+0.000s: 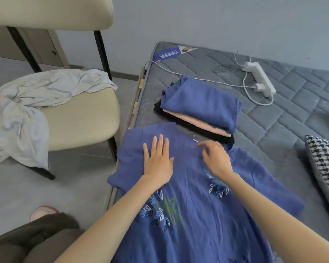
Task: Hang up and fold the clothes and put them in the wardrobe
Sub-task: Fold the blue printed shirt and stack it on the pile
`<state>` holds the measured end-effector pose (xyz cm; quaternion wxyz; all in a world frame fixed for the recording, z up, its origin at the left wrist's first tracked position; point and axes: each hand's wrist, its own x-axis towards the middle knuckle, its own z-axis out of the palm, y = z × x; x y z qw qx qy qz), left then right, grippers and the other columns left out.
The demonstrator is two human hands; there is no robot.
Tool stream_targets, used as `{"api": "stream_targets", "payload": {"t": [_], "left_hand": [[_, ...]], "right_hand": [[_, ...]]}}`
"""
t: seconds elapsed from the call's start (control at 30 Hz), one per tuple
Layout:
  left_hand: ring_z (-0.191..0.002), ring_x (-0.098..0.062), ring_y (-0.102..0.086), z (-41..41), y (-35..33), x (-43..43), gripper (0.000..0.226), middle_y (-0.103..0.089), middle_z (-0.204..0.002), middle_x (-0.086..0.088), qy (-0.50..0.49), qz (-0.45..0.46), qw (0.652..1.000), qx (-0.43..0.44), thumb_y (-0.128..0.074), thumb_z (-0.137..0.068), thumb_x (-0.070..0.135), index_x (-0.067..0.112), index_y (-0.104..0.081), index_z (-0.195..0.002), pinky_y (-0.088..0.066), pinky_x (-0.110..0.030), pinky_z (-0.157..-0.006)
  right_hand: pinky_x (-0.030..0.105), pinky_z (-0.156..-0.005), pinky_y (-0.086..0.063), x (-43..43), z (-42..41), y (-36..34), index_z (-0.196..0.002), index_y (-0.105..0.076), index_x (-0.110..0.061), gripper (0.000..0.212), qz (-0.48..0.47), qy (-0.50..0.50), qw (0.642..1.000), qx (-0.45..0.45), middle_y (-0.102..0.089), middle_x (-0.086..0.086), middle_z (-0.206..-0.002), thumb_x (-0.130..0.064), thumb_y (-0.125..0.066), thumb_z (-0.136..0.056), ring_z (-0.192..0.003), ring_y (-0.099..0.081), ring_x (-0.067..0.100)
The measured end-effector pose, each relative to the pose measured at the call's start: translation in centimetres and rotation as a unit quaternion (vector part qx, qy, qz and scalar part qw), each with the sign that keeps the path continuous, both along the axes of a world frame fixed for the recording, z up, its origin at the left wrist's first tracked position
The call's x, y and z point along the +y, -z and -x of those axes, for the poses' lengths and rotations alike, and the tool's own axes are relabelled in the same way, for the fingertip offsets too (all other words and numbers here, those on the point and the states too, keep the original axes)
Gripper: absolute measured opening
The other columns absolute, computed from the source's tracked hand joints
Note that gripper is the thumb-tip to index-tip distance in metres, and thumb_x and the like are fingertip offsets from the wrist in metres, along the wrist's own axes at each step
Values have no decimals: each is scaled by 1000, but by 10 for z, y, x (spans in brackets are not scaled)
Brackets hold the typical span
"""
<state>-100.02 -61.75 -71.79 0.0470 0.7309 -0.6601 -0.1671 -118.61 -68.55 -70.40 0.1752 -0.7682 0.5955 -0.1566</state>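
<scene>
A blue shirt with embroidered leaves (198, 215) lies spread flat on the grey mattress (273, 114), its collar pointing away from me. My left hand (158, 160) presses flat on the shirt's upper left chest, fingers straight. My right hand (216, 158) rests near the collar with its fingers bent down onto the cloth. Behind the shirt sits a folded stack (199, 109): a blue garment on top, a pink one and a black one beneath.
A cream chair (80, 118) stands left of the bed with a crumpled white garment (27, 111) draped over its seat. A white power strip (259, 78) and its cable lie on the mattress. A houndstooth pillow (325, 164) sits at the right edge.
</scene>
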Motion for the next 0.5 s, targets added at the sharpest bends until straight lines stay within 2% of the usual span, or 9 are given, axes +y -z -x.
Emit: {"api": "stream_targets", "payload": {"t": [0.1, 0.17, 0.3, 0.43, 0.5], "left_hand": [[-143, -28, 27, 30, 5, -1, 71, 28, -156, -11, 24, -21, 999, 18, -25, -102, 46, 14, 17, -150, 14, -53, -113], [-141, -30, 31, 44, 13, 0, 78, 33, -153, -12, 32, -41, 998, 21, -24, -99, 55, 17, 23, -148, 17, -56, -111], [-138, -32, 36, 48, 31, 2, 90, 43, -147, -8, 17, -74, 997, 2, -18, -87, 76, 27, 36, -140, 20, -63, -105], [-138, -31, 36, 43, 39, 2, 97, 48, -143, -3, 7, -48, 999, -12, -14, -75, 86, 33, 41, -135, 22, -65, -102], [-138, -32, 36, 43, 41, 3, 100, 47, -144, -4, 9, -41, 999, -23, -13, -73, 88, 32, 39, -137, 24, -65, -101]], "right_hand": [[40, -86, -41, 8, 48, 0, -105, -66, -11, 26, 50, 124, 991, 15, -65, 7, -109, -2, -51, -86, -106, -49, 31], [44, -90, -40, 7, 74, 2, -113, -62, -6, 27, 46, 173, 983, 47, -60, 13, -117, -4, -53, -87, -108, -46, 36], [42, -94, -41, 1, 97, 8, -134, -48, -13, 42, -41, 187, 981, 38, -47, 9, -137, -23, -56, -93, -121, -48, 34], [41, -90, -43, -14, 93, 14, -139, -44, -20, 50, -47, 224, 973, 9, -45, 7, -138, -40, -55, -94, -121, -51, 32], [40, -85, -43, -21, 92, 18, -133, -48, -18, 44, -57, 247, 967, 5, -44, 8, -135, -41, -53, -95, -115, -54, 34]]}}
